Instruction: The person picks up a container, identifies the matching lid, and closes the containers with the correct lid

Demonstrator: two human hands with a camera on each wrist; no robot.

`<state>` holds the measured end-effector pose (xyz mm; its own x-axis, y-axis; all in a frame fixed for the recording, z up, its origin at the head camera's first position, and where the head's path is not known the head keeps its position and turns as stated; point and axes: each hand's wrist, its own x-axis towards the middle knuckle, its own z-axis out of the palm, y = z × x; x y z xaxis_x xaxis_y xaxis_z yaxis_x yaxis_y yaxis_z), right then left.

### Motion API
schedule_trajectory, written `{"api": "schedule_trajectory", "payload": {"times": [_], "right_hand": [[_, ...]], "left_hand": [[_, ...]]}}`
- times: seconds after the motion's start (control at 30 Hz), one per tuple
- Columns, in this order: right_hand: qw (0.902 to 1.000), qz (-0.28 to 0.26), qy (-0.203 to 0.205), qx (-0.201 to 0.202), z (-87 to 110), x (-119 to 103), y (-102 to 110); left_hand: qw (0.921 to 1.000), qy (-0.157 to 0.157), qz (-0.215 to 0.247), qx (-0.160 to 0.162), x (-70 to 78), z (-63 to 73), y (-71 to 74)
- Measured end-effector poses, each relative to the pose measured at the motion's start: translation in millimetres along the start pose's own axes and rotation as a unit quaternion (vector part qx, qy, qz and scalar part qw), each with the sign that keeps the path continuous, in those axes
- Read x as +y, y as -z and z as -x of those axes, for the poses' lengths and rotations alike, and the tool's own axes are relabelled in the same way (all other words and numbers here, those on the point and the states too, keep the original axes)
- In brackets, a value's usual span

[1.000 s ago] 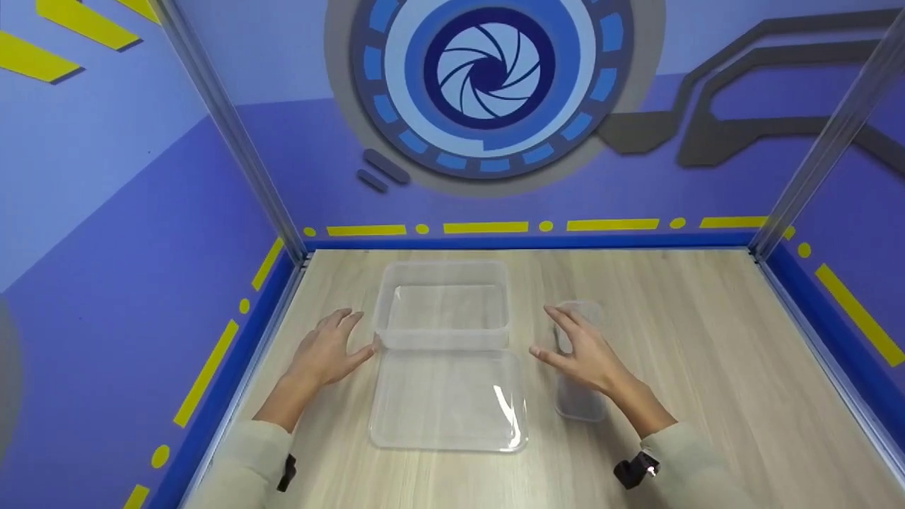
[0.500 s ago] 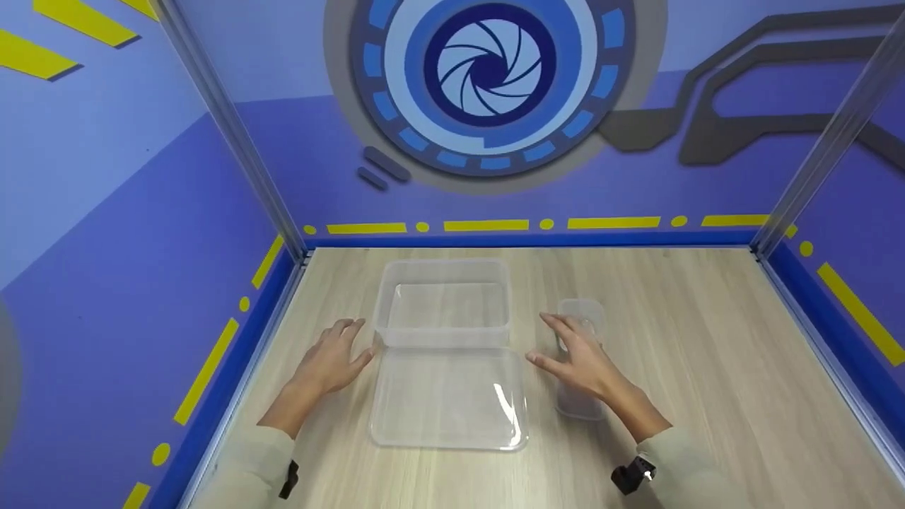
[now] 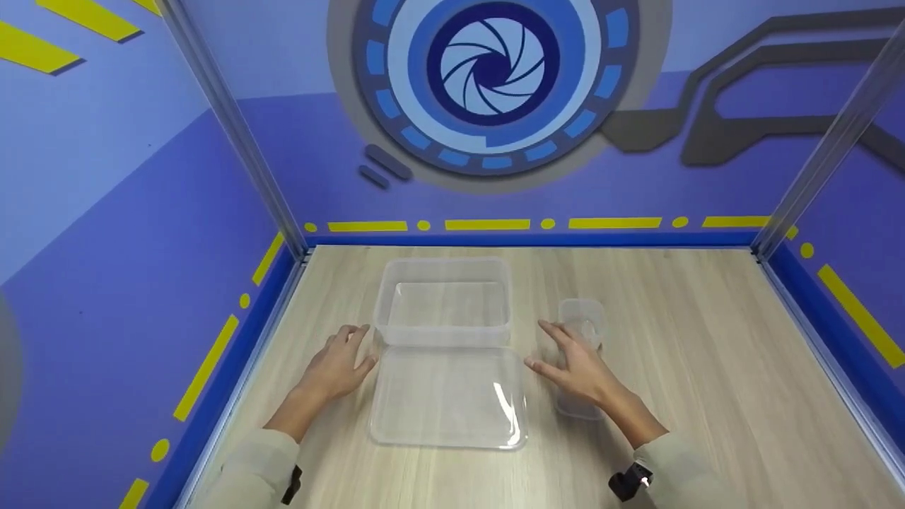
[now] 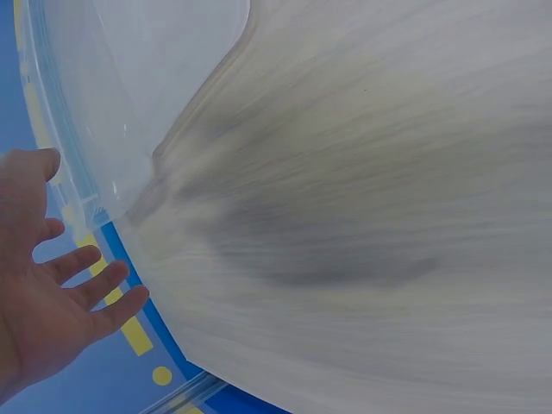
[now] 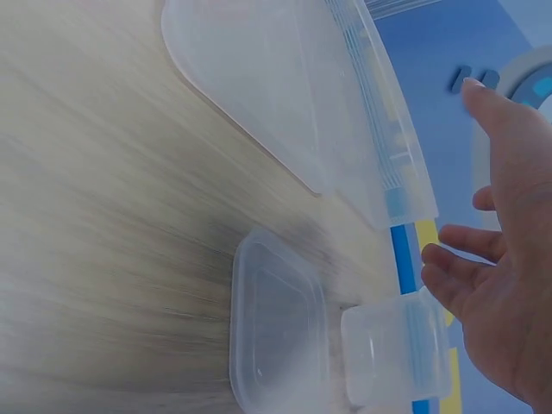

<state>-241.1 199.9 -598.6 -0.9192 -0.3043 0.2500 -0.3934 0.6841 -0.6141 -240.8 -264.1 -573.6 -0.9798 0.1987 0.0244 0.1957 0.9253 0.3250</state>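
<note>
Large clear container [image 3: 442,338]: upright and uncovered on the wood-grain surface [image 3: 707,367], left of its middle and toward the back wall [image 3: 636,185].
Large lid [image 3: 449,399]: flat, just in front of the large clear container, a streak of glare near its right edge.
Small container [image 5: 379,358]: upright, to the right of the larger one.
Small lid [image 3: 580,408]: flat in front of the small container, apart from it.
Left hand [image 3: 338,364]: grip spread, just beside the large clear container's left side.
Right hand [image 3: 580,364]: grip spread, partly hiding the small container and small lid in the head view; contact with them cannot be told.
Cuffs [image 3: 265,449]: pale, a dark device [image 3: 626,484] at each.
</note>
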Motion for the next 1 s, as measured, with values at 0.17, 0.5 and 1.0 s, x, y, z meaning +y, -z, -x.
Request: {"api": "schedule_trajectory", "payload": {"times": [0.17, 0.5, 1.0], "right_hand": [[0.9999, -0.004, -0.004, -0.01, 2.2, 0, -4], [0.9997, -0.022, -0.01, -0.007, 8.6, 2, -14], [0.9966, -0.058, -0.04, -0.044, 12.2, 1, -26]], "left_hand": [[0.9999, -0.01, -0.012, -0.001, 1.3, 4.5, -7.6], [0.9999, 0.001, 0.009, -0.014, 6.0, 4.2, -17.2], [0.9992, 0.019, 0.019, -0.03, 11.3, 13.6, -33.7]]}}
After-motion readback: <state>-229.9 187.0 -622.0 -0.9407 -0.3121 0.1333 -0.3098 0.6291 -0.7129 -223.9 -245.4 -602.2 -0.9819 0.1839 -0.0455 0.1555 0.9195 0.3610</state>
